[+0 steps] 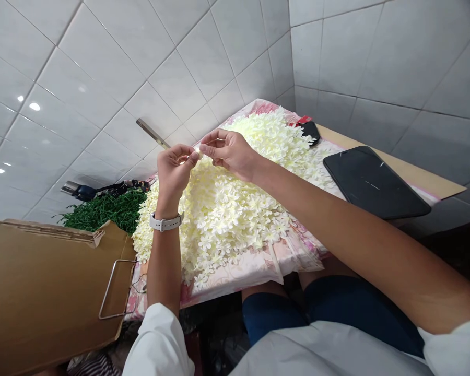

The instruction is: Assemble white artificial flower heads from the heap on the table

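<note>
L hand [174, 175] & R hand [229, 154], grips pinched on tiny cream artificial flower [196, 150], just above flower pile [223, 209]; axis unclear.

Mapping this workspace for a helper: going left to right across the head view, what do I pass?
Brown corrugated cardboard sheet → green artificial foliage pile → cream-white artificial flower heap → flat black tablet → tan wooden board

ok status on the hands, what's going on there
Left hand and right hand pinching a small cream blossom at the fingertips. Blossom pile below. Cardboard sheet by its left edge, black tablet to the right.
</note>
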